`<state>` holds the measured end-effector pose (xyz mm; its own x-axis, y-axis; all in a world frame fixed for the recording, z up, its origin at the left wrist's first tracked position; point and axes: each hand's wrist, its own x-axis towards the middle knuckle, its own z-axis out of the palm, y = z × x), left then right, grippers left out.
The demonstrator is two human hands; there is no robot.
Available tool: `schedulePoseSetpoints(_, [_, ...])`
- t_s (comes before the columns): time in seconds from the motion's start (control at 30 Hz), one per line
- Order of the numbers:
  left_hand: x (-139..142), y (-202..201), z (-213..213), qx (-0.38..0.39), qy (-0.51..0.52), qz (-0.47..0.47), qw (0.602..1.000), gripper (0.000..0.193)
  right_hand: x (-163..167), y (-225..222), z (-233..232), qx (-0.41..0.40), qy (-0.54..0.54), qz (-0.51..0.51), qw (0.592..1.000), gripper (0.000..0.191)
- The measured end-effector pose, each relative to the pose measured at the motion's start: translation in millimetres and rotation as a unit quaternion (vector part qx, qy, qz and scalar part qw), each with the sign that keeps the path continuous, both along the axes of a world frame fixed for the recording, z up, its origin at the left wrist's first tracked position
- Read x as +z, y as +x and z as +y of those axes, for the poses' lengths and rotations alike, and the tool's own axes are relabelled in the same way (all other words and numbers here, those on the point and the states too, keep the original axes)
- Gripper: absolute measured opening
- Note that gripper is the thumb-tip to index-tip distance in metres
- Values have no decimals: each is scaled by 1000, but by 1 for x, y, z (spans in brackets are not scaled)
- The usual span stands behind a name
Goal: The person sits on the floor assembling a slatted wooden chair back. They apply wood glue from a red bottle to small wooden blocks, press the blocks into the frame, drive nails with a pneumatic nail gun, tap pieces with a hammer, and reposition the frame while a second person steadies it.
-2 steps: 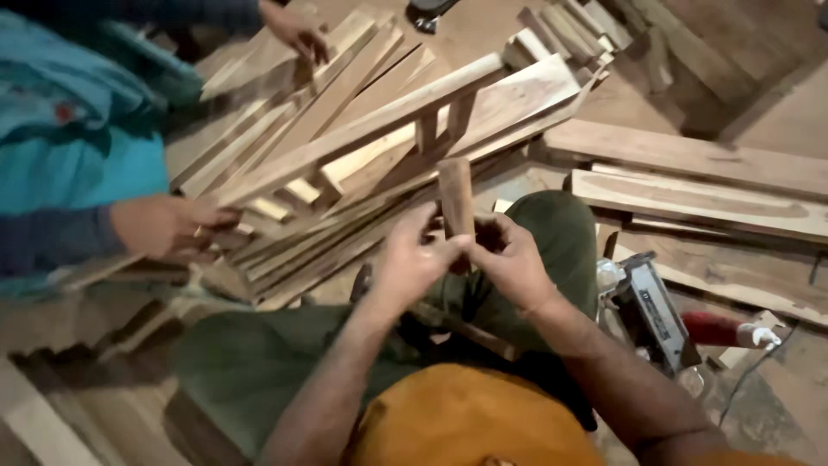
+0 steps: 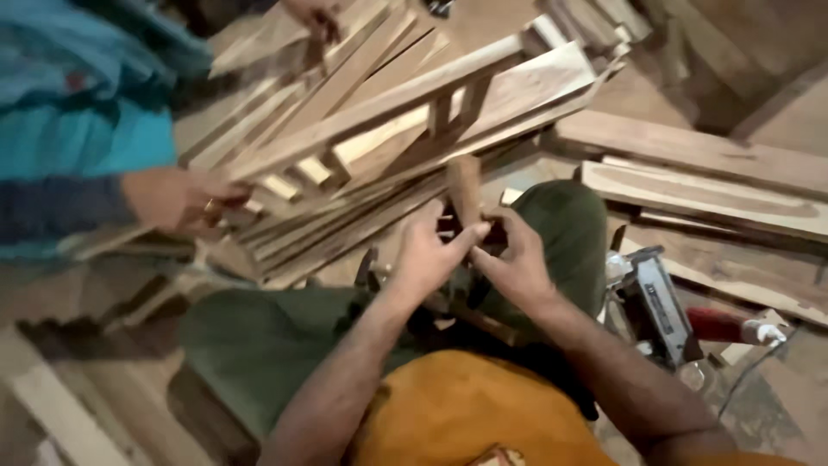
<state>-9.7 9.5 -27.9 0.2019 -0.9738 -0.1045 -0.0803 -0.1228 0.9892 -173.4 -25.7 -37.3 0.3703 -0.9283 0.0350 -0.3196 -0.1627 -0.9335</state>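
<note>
1. Above the person's lap, the left hand (image 2: pixel 429 256) and right hand (image 2: pixel 515 259) meet, fingers curled and pinching the lower end of a short wooden stick (image 2: pixel 464 188), which stands nearly upright between them.
2. Just right of the green-trousered knee (image 2: pixel 561 224), a power tool (image 2: pixel 654 304) lies on the floor.
3. Beyond the hands, a slatted wooden frame (image 2: pixel 405 112) leans across a heap of boards.
4. At far left, a co-worker's hand (image 2: pixel 177 200) grips the frame's lower edge; a second one (image 2: pixel 310 13) touches its top.
</note>
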Motion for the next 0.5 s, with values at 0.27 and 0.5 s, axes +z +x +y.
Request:
schedulePoseSetpoints(0.27, [-49,62,37,-77,-6,543,836,49,-23,-174,-51,-144,-191,241,941,19])
schedulePoseSetpoints(0.5, [-63,75,56,-61,-53,656,751,56,-94,-310,-43,-77,48,615,784,24])
